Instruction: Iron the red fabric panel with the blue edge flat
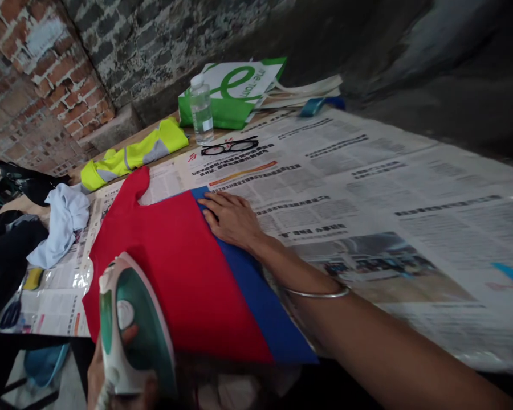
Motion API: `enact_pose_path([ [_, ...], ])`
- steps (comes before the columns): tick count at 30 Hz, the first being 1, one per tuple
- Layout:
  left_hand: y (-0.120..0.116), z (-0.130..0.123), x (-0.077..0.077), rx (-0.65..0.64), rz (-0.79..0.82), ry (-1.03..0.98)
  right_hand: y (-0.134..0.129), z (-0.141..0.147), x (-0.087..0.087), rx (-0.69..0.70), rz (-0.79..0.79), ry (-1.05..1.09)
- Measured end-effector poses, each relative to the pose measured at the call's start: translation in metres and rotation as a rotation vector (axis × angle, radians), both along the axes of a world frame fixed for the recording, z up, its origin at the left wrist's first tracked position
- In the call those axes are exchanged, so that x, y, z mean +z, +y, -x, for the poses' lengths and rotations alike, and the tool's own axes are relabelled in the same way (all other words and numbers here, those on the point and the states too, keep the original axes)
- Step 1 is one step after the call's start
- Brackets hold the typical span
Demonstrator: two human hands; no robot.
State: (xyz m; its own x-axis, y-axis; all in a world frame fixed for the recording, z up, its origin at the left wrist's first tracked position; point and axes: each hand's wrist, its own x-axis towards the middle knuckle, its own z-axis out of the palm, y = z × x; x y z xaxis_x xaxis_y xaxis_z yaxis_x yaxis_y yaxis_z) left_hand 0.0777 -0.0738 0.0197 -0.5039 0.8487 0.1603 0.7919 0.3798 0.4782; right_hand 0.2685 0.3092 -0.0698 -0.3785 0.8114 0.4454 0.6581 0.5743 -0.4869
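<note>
Left hand (94,370) grips an iron (143,324) over red cloth (188,273); right hand (233,221), open, rests on blue cloth (263,304). An overlong stroke could burn it.

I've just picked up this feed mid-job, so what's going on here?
A person's left grip holds an iron over the near left part of a red cloth; whether it touches the cloth is hidden. The right grip rests palm down on the blue cloth that shows along the red one's right edge. Both lie on newspaper sheets.
</note>
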Motion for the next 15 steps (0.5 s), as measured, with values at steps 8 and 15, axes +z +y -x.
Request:
enact_pose_path([
  [8,0.114,0.072,0.047,-0.01,-0.013,0.006,0.001,0.0,0.002,0.011,0.017,-0.01],
  [15,0.12,0.078,0.042,-0.031,-0.045,0.067,-0.001,0.003,0.01,0.006,0.038,0.011],
])
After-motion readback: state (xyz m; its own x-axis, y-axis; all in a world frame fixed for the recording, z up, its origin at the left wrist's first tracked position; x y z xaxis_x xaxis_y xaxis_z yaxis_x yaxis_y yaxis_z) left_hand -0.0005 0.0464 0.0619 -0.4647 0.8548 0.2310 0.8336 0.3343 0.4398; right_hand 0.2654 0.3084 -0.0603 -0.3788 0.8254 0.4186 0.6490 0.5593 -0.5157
